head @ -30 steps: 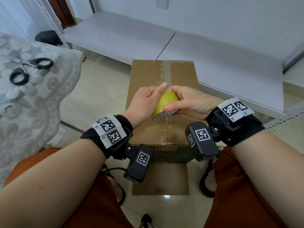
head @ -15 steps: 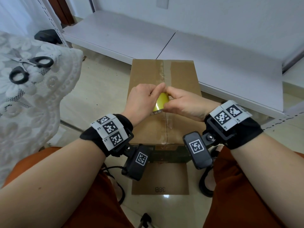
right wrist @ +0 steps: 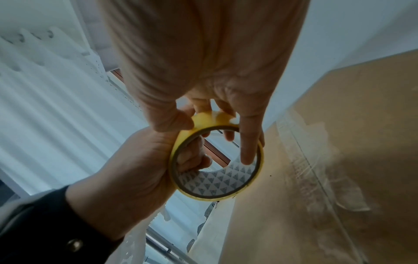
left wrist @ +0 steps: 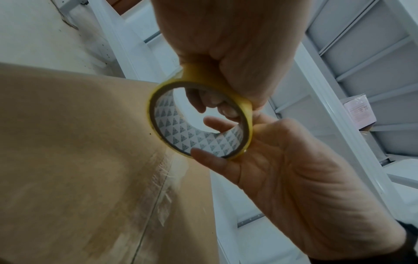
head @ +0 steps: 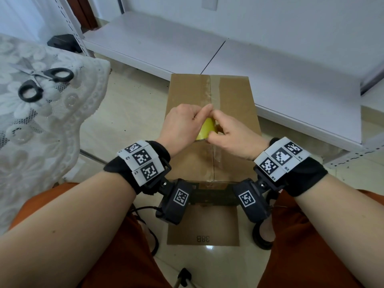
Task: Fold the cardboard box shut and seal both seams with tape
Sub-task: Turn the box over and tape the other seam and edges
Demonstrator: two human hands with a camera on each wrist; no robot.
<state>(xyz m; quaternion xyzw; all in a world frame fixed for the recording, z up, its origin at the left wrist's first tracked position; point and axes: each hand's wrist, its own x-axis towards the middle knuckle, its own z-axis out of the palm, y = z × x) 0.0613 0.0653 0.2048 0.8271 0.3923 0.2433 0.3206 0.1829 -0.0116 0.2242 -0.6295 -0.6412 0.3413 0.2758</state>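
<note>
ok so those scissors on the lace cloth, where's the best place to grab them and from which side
Take the scissors by the two black loop handles, probably coming from above on the near right. They lie flat and open on the lace cloth, loops toward the person, blades pointing away to the far left, so that approach keeps fingers off the blades.

Bare forearms, black fabric wrist bands [head: 124, 167] at frame centre, each topped with white blocks of black square-code markers [head: 281, 157]. Black camera housings [head: 176, 201] slung beneath, trailing black cables [head: 145, 208]. Rust-orange garment [head: 133, 256] along the bottom, possibly trousers.
</note>
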